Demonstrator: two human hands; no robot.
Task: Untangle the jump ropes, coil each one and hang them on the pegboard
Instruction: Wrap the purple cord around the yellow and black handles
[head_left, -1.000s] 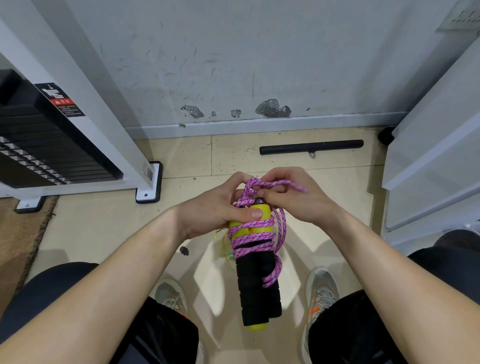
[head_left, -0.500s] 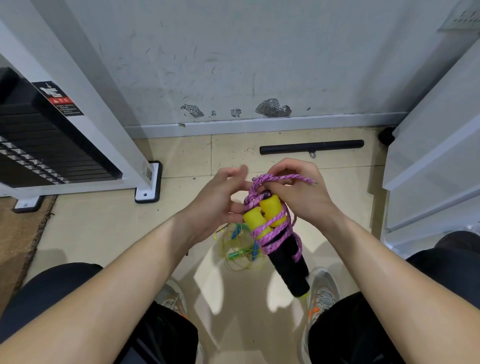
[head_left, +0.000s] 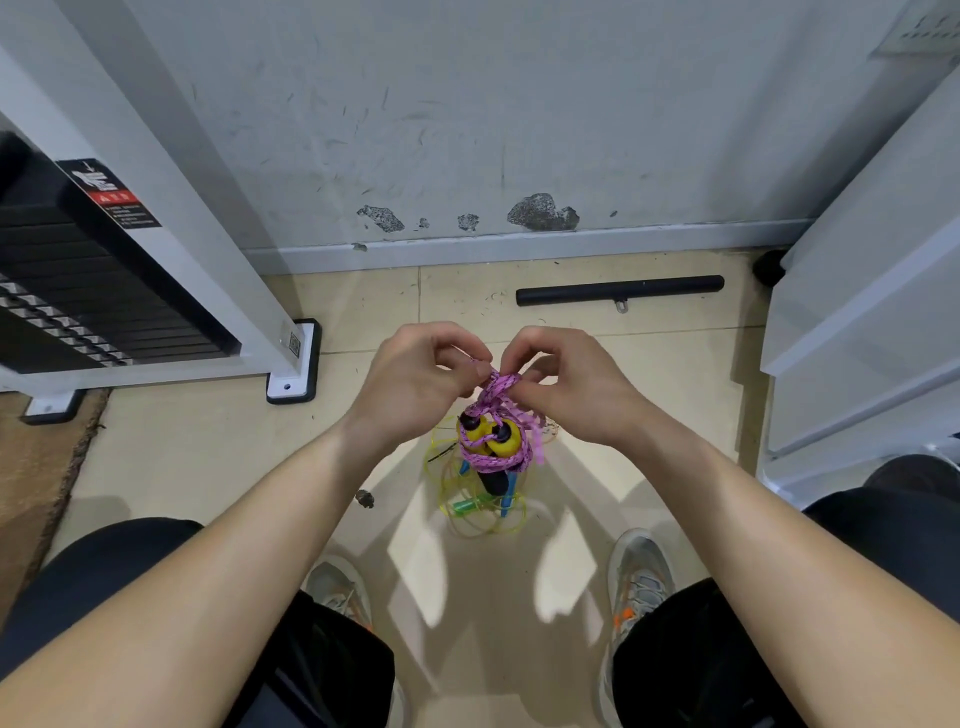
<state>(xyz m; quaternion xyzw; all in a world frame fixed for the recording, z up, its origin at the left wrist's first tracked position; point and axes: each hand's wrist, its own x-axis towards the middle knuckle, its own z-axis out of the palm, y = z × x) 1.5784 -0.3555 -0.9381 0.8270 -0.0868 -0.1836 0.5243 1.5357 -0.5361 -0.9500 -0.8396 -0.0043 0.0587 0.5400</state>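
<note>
Left hand (head_left: 415, 384) and right hand (head_left: 576, 389) each pinch the top loop of the pink rope (head_left: 500, 385). The wrapped bundle, yellow handles (head_left: 491, 437) included, hangs over mid-floor (head_left: 182, 457) above a yellow rope heap (head_left: 467, 506).

Risk: pulling the loop apart may cinch the wraps tighter, and a slip would drop the bundle into the heap.

Room is narrow: machine frame (head_left: 291, 364) on the left, white panel (head_left: 857, 338) on the right, wall ahead. Pegboard not in view.
</note>
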